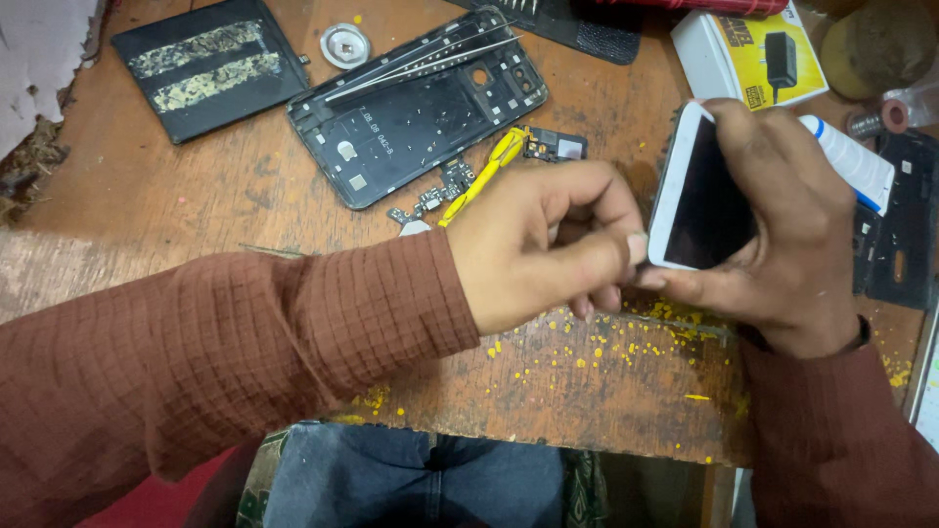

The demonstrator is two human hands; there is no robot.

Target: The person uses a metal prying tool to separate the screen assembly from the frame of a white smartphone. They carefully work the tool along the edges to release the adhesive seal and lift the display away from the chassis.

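My right hand [782, 225] grips a white smartphone [699, 191] with a dark screen, holding it tilted above the wooden table [196, 205]. My left hand [543, 240] is closed, its thumb and fingertips pinched against the phone's lower left corner; whatever they pinch is hidden. Both arms wear rust-brown sleeves. A yellow-handled tool [489, 171] lies just beyond my left hand.
A black phone back frame [416, 112] with metal tweezers [421, 64] across it lies at the top centre. A black battery [210, 64], a small round metal part [345, 44], a yellow-and-white box [748, 54], a white glue tube [851, 161] and another black frame [895, 220] surround it. Yellow crumbs dot the table's near edge.
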